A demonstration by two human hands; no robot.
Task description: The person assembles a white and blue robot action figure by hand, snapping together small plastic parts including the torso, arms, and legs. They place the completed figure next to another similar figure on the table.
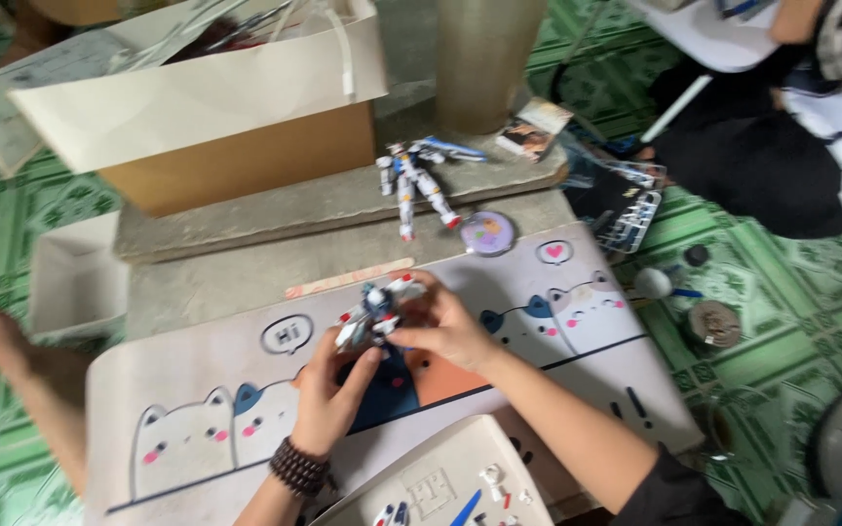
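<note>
Both my hands hold a small white, blue and red robot model figure [372, 314] over a pale desk mat [197, 380] printed with cartoon cats. My left hand [331, 390], with a dark bead bracelet on the wrist, grips it from below. My right hand [445, 326] pinches its upper right side. A second, similar robot figure [416, 183] lies on the concrete ledge beyond the mat. A white tray [440, 477] with small loose model parts sits near me, at the frame's bottom.
An open cardboard box [207, 117] stands at the back left. A grey post [484, 58], a round purple disc [487, 234] and a pink stick [348, 278] are on the ledge. Another person sits at top right; someone's arm [12, 360] reaches in from the left.
</note>
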